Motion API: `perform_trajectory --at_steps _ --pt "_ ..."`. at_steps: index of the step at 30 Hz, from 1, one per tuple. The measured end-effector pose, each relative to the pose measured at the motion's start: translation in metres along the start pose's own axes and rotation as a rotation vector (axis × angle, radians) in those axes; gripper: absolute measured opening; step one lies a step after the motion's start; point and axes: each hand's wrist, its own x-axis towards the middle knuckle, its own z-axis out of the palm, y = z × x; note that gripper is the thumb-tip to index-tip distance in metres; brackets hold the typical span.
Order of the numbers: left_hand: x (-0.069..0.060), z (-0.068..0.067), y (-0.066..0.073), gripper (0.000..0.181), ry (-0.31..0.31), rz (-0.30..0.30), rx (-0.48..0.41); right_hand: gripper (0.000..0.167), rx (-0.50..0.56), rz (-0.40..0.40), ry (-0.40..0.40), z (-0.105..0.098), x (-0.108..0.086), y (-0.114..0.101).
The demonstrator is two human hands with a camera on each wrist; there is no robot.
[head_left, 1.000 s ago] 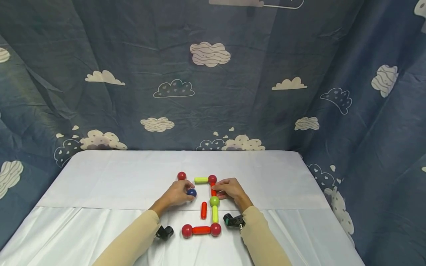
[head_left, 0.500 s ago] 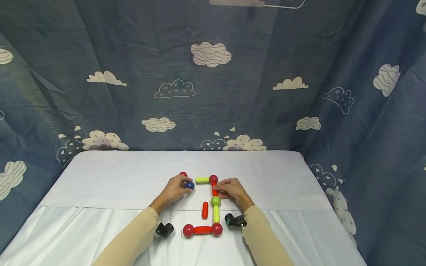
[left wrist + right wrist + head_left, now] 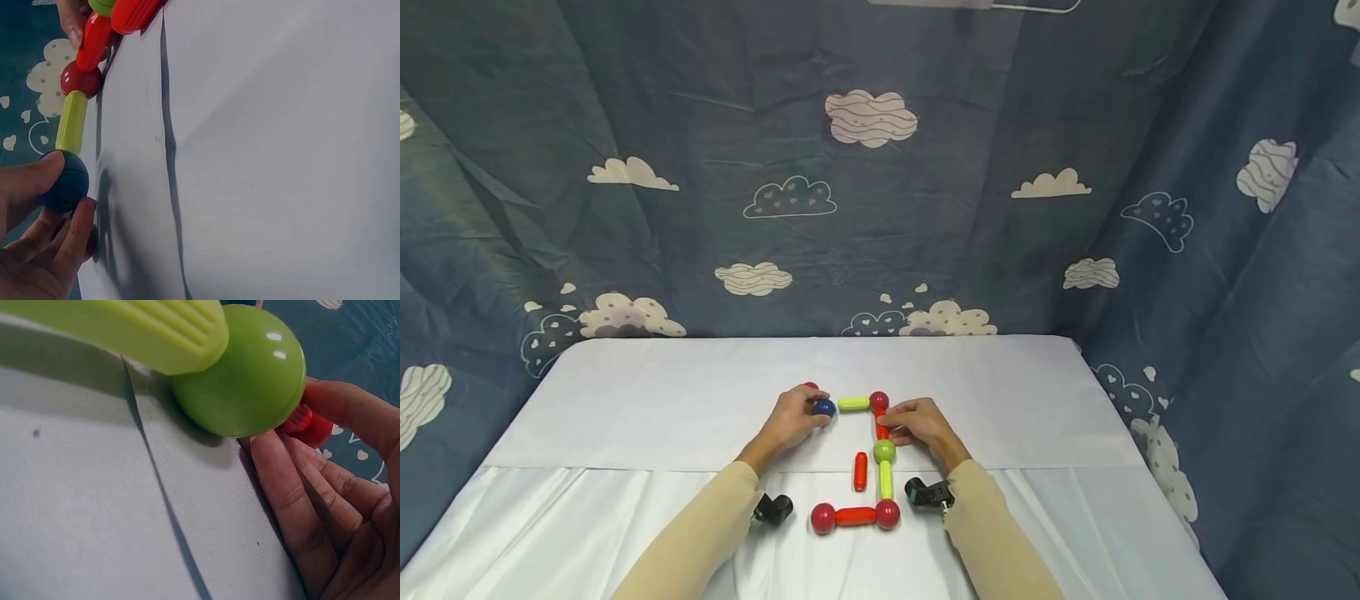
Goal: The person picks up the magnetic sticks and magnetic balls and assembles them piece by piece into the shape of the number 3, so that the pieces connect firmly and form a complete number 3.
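Note:
My left hand (image 3: 790, 417) pinches a blue ball (image 3: 70, 182) between thumb and fingers. The ball is at the left end of a yellow-green rod (image 3: 853, 404); whether they are joined I cannot tell. That rod's other end meets a red ball (image 3: 878, 401). Below this ball, my right hand (image 3: 922, 423) pinches a red rod (image 3: 880, 429), which runs down to a green ball (image 3: 244, 372). From there a second yellow-green rod (image 3: 886, 480) leads to a lower red ball (image 3: 887, 513). A horizontal red rod (image 3: 854, 517) links it to another red ball (image 3: 822, 518).
A loose red rod (image 3: 860, 472) lies inside the half-frame of rods and balls. Behind my left fingers a further red ball (image 3: 811, 385) is mostly hidden. White cloth covers the table (image 3: 647, 408), and a dark cloud-patterned curtain (image 3: 925, 250) hangs behind it.
My left hand has carried the blue ball away from me and slightly left, up to the yellow-green rod's level, now covering most of the far red ball. The right hand has stayed put.

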Motion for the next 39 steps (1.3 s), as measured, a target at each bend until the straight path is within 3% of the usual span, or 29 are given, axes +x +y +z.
perform_trajectory --at_steps 14,20,33,39 --pt "0.0046 -0.0030 0.0041 0.033 -0.009 0.043 0.054 0.027 -0.001 0.006 -0.002 0.0028 -0.0014 -0.0041" --pt "0.0042 -0.0019 0.0016 0.035 -0.028 0.020 0.109 0.025 0.025 -0.008 -0.011 0.0035 -0.0026 -0.0017" --pt "0.0038 -0.0033 0.0016 0.033 -0.005 0.043 0.060 0.025 0.012 -0.008 0.005 0.0014 -0.0009 -0.0016" --pt "0.0013 -0.0061 0.0040 0.032 -0.006 0.061 0.089 0.024 0.021 -0.015 0.009 0.0007 -0.0005 0.0000"
